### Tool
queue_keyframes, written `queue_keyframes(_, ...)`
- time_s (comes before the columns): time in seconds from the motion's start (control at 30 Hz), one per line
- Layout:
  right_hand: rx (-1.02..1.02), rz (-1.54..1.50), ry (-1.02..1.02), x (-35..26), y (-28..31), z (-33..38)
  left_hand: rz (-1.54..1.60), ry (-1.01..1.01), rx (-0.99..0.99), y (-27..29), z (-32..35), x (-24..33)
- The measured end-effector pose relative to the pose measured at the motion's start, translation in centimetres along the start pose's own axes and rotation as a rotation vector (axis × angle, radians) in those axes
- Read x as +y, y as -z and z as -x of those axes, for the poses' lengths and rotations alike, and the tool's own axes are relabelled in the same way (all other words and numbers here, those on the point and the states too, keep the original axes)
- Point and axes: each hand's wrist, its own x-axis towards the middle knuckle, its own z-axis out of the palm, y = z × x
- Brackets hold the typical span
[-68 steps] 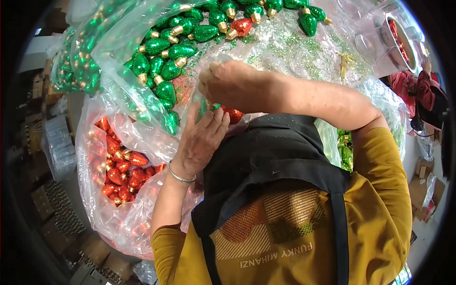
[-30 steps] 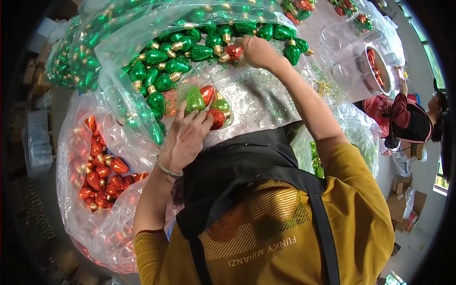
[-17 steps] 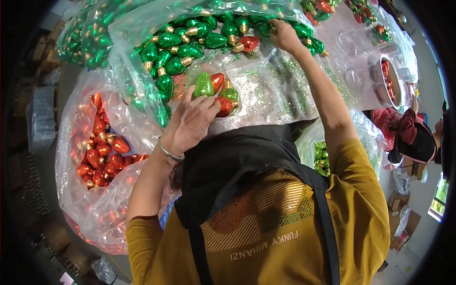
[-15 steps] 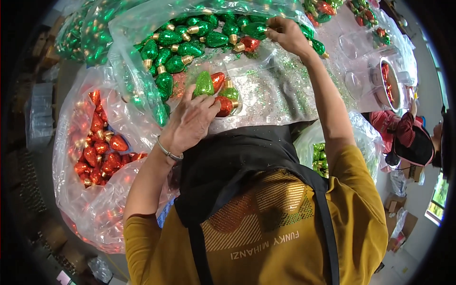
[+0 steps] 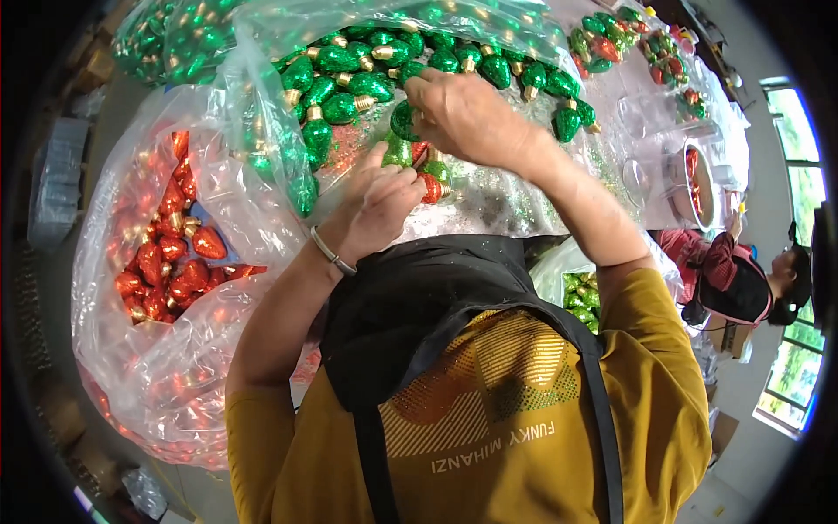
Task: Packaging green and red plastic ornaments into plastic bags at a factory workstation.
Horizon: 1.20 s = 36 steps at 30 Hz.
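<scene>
Gathering glittered bulb-shaped ornaments appears to be the step in hand. The left hand (image 5: 384, 201) is cupped, its fingers curled around a small cluster: 1 green ornament (image 5: 397, 153) and at least 1 red ornament (image 5: 430, 186), held just above the glitter-strewn table (image 5: 515, 205). The right hand (image 5: 467, 113) sits right over that cluster, fingers bent and pinching a dark green ornament (image 5: 404, 120) at its edge; whether it is adding or only touching, I cannot tell. Beyond the cluster lies the row of loose green ornaments (image 5: 349, 83); to the left of the cluster sags a clear plastic bag of red ornaments (image 5: 170, 262).

My judgement: the next move calls for seating the pinched piece into the left palm without spilling the others.

Against 0.5 s ago, the right hand has drawn back from the far end of the green row to meet the left, which still grips its cluster.
</scene>
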Motion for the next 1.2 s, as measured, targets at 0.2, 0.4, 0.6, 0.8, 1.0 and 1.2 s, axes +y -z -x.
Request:
queue_keyframes(0.2, -0.011, 0.233, -0.104, -2.2, -1.6, 0.8, 0.006, 0.008, -0.006, 0.5, 0.6, -0.1)
queue_keyframes(0.4, -0.308, 0.365, -0.041, -1.3, -2.3, -0.3, -0.049, 0.022, -0.058, 0.7, -0.1, 0.1)
queue_keyframes(0.6, -0.632, 0.148, -0.133, -0.8, -2.6, -1.6, -0.021, 0.021, -0.054, 0.3, 0.2, -0.2)
queue_keyframes(0.8, -0.366, 0.161, -0.188, -1.3, -3.7, -2.7, 0.062, -0.044, 0.109, 0.3, -0.3, -0.7)
queue_keyframes(1.0, -0.509, 0.172, -0.147, -0.7, -4.0, -2.5, 0.024, -0.026, 0.063, 0.4, -0.5, -0.5)
queue_keyframes(1.2, -0.531, 0.015, -0.159, 0.5, -2.2, -2.7, 0.013, -0.010, 0.024, 0.5, -0.5, -0.7)
